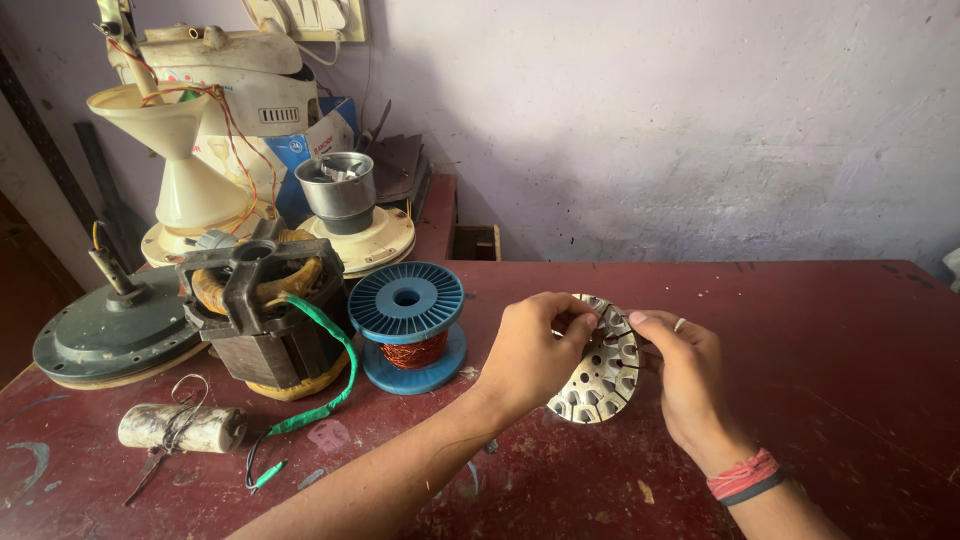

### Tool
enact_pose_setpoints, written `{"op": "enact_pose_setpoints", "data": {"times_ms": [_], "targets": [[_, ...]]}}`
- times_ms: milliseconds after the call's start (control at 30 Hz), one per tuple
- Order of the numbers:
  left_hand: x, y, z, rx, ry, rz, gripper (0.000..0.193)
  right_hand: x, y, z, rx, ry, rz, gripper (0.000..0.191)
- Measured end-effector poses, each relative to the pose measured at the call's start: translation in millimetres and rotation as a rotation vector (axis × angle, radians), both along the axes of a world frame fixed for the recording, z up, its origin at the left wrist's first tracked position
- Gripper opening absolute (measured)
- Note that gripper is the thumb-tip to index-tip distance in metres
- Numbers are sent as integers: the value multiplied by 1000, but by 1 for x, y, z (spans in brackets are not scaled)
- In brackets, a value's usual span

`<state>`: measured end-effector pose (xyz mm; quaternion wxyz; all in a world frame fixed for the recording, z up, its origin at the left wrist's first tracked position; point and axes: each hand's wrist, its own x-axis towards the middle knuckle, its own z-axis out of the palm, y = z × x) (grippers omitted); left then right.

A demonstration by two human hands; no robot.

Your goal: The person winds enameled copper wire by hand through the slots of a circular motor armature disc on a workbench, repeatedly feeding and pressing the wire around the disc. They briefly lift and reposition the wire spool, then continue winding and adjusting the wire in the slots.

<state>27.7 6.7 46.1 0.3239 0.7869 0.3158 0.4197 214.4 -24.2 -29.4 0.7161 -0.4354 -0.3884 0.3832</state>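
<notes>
Near the middle of the frame, the left hand (530,350) and right hand (688,375) are both pinching a slotted metal disc (600,375) above the red table (850,330), its slots showing empty, so winding looks barely started, the blue wire spool (407,325) standing at its left.

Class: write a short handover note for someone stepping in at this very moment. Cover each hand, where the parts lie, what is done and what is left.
Left hand: grips the slotted metal stator disc at its upper left edge.
Right hand: pinches the disc's right rim.
The disc is held above the red table; its visible slots look empty.
Blue spool of copper wire stands left of the hands, beside a wound motor core.
Done: no winding visible. Left: every visible slot.
</notes>
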Motion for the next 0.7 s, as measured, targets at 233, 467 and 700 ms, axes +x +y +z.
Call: {"op": "enact_pose_setpoints", "data": {"times_ms": [233, 467, 700], "targets": [[-2, -5, 5, -29, 67, 68, 20, 0, 1, 0, 8, 36, 26, 21], [-2, -4, 6, -56, 72, 46, 23, 0, -2, 3, -40, 24, 19, 24], [-3, -5, 8, -81, 86, 62, 24, -4, -3, 8, -19, 36, 45, 26]]}}
